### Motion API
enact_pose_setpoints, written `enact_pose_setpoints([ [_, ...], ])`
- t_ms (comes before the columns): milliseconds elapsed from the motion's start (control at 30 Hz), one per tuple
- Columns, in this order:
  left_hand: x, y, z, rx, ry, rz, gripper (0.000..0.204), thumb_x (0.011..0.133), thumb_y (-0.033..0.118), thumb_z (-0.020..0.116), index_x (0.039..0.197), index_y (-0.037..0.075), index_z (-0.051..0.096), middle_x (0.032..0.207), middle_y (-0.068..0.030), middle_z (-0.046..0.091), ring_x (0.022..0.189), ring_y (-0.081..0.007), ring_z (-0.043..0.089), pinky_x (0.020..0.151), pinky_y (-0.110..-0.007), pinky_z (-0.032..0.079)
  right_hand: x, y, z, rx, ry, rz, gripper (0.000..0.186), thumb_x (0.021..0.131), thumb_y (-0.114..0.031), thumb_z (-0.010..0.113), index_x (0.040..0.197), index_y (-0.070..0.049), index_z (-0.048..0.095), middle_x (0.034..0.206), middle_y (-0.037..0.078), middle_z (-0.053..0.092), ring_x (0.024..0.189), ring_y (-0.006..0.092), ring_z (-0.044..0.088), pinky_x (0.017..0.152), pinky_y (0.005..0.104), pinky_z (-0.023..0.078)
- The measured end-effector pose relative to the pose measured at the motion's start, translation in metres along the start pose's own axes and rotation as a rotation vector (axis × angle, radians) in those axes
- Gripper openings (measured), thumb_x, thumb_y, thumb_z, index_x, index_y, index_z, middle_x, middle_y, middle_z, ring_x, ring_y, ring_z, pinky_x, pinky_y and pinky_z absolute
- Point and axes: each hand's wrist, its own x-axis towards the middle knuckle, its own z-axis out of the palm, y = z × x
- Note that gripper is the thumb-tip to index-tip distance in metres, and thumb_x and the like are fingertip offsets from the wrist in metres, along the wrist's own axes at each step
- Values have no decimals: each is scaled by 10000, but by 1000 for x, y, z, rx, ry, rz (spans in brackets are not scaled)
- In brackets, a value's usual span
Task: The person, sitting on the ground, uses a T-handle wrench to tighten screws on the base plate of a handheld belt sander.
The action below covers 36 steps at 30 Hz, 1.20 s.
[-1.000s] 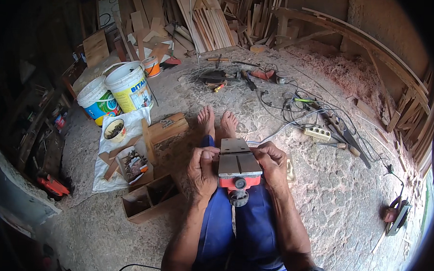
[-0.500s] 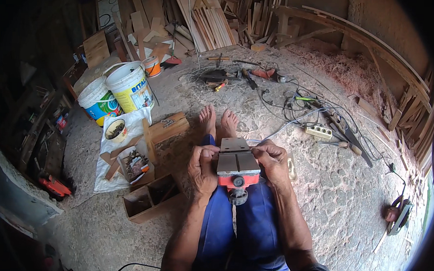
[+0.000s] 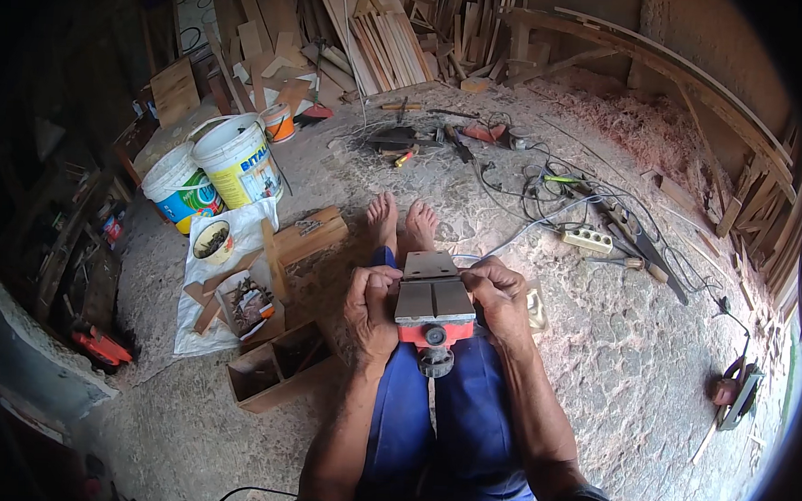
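An electric hand planer [image 3: 436, 303] with a red body rests upside down across my lap, its grey metal sole facing up and its round knob toward me. My left hand [image 3: 372, 307] is closed at the planer's left side, fingertips on the edge beside the gap across the sole. Opposite it, my right hand [image 3: 499, 295] is closed with thumb and finger pinched at the right end of that gap. Whatever small part lies under the fingertips is hidden. Blue trousers [image 3: 474, 415] cover my legs beneath the tool.
A divided wooden box [image 3: 288, 366], a tray of hardware [image 3: 247, 302] and two paint buckets [image 3: 237, 158] stand to the left. Rightward lie a power strip [image 3: 588, 238], a handsaw [image 3: 660, 262] and tangled cables. Another power tool [image 3: 739, 397] sits at far right. Planks lean behind.
The planer has shifted slightly left and tilted a little in my hands. Both hands keep their places at its sides.
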Motion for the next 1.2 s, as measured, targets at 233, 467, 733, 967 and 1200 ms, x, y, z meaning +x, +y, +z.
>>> enact_pose_setpoints([
  [233,-24,-23,-35,-130,49,230,293,1058,269,426,943,7,486,1007,-201,656,964,-291,631,966,-447,490,-4,-8,-24,-53,-180,-166,272,1016,-224,634,1162,-11,718,978,40,663,893,111,620,847,279,507],
  [467,-41,-41,-72,-180,25,537,262,1017,256,394,925,17,451,1039,-204,525,1038,-353,593,968,-536,483,24,214,-170,-1240,-135,-30,203,913,-251,634,925,-52,674,847,184,695,821,409,673,746,456,552],
  [733,-53,-12,-56,27,86,518,324,1018,303,420,841,33,445,976,-166,484,999,-335,613,927,-536,507,-12,273,-158,-1207,-181,237,360,845,-240,685,1110,-19,584,1080,277,671,984,450,662,798,519,544],
  [967,-54,-2,-51,102,18,515,350,1034,316,400,820,41,432,903,-141,465,963,-302,601,945,-555,495,-32,232,-163,-643,274,213,370,978,-121,504,1315,14,580,841,154,694,751,222,671,654,367,516],
  [1200,-50,-1,-42,83,4,517,329,1028,287,408,807,46,437,886,-138,477,945,-296,593,918,-523,495,-6,10,-92,-146,388,-174,601,1077,-353,491,1597,-189,237,672,-4,527,429,33,371,362,220,299],
])
